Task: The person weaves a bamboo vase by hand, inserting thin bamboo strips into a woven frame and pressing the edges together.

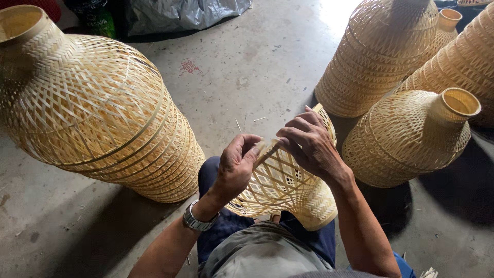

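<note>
Pale open-lattice woven bamboo shade (285,188) on lap; left hand (237,167), right hand (309,144) grip clamped on its strips.

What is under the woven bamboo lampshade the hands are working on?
The woven bamboo lampshade rests on the person's lap, on dark blue trousers. The left hand and right hand grip its top. The lap directly beneath it is covered.

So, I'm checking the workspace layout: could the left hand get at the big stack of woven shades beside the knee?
Probably yes: the left hand grips the woven shade on the lap; bare floor separates it from the big stack.
</note>
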